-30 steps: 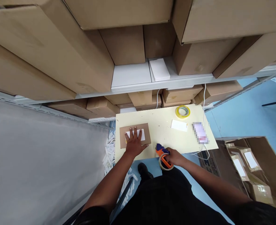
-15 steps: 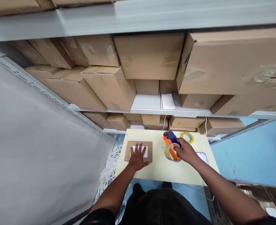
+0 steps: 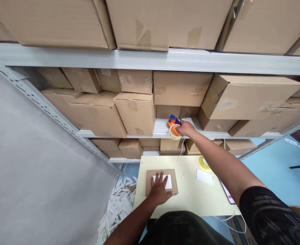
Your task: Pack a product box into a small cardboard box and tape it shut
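Note:
My left hand [image 3: 160, 190] lies with spread fingers on a small cardboard box [image 3: 150, 173], partly covering the white label [image 3: 168, 183] on its top. The box rests on the pale yellow table [image 3: 188, 200]. Reaching forward, my right hand [image 3: 187, 128] is wrapped round an orange and blue tape dispenser [image 3: 175, 123] that carries a roll of clear tape [image 3: 175, 136]. The dispenser is at the middle shelf [image 3: 160, 126], in front of a white paper stack [image 3: 190, 120]; whether it touches the shelf I cannot tell.
A yellow tape roll [image 3: 204, 163], a white slip [image 3: 205, 177] and a phone [image 3: 228, 194] lie on the table's right side. Cardboard boxes [image 3: 134, 110] fill the rack. White paper strips [image 3: 114, 204] cover the floor at left, beside a grey wall [image 3: 37, 170].
My right hand has carried the tape dispenser from above the table forward to the middle shelf. My left hand stays on the box. The white slip now shows on the table, and the view has tilted up.

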A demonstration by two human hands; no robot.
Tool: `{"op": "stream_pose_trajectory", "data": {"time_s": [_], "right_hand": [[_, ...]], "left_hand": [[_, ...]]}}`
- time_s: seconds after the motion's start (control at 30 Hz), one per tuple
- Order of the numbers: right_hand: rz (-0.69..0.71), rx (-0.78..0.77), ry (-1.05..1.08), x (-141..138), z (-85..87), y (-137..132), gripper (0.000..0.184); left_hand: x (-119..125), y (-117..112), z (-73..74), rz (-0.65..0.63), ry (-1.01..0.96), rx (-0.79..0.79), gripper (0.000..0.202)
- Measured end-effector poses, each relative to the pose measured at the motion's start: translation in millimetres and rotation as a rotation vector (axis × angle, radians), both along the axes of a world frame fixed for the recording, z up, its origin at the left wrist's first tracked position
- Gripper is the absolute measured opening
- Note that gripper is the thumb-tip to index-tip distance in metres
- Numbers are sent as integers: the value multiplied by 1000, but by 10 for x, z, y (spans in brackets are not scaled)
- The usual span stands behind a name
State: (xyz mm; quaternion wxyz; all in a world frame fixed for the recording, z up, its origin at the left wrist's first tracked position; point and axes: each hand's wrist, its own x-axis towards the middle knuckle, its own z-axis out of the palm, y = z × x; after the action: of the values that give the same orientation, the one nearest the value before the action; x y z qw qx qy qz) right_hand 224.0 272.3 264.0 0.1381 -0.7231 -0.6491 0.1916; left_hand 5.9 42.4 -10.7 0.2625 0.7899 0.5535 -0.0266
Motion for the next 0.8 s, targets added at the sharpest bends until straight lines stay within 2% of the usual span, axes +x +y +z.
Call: {"op": "stream_pose_trajectory", "data": {"time_s": [0.13,0.27,0.33,0.37,0.43,0.47,0.5,0.57,0.63,0.7,0.73,0.8], "right_hand": [[-81,-99,-86,-290,-24,406,35],[-135,-113,-46,-344,-57,542,39],[-138,-35,4,-273,-45,480,42],[-134,57,32,-215,-51,398,42],[-118,292,94,-69,-144,106,42],[-106,392,128,9,-250,-107,40],[-92,419,172,82,-404,-360,39],[-41,285,277,192,-855,-941,32],[-97,-48,363,238,-1434,-1524,30],[-142,-454,487,227,-2018,-1992,39],[-168,-557,542,209,-2272,-2158,47],[-207,-641,616,161,-2656,-2344,61]], "left_hand": [[-181,19,40,-69,-95,-35,94],[-377,6,104,-149,-201,-18,79],[-485,2,138,-96,-261,49,66],[-542,3,146,-39,-286,102,59],[-660,10,128,107,-312,219,50],[-718,14,99,188,-316,267,48],[-773,17,57,274,-315,295,48],[-861,16,-56,443,-309,264,53],[-911,4,-173,574,-325,112,60],[-922,-10,-258,639,-374,-95,66],[-916,-14,-279,656,-398,-183,68],[-890,-10,-277,681,-427,-277,69]]}}
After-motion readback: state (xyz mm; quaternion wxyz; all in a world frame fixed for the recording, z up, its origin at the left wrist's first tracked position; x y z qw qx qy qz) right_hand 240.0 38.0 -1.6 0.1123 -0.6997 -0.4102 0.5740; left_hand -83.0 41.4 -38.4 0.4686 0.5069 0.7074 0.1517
